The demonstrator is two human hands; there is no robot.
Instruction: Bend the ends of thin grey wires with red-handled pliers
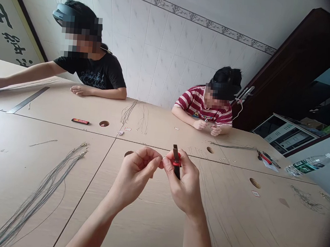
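Red-handled dark metal pliers [176, 162] upright in right hand [184, 182], fingers closed round them; left hand [136, 174] pinched shut on something too small to tell, fingertips meeting above pale wooden table [145, 228], likely for close work.

You sit at a pale wood-laminate table [66, 146] made of joined panels with round cable holes. A bundle of thin grey wires [42, 190] lies on your left. Farther off rest a flat red-and-black bar-shaped object [80, 121], a long steel ruler [27, 100] and another sheaf of thin wires [128, 111]. At your right lie red-handled pliers [265, 158] and a clear plastic bottle on its side [307, 165].
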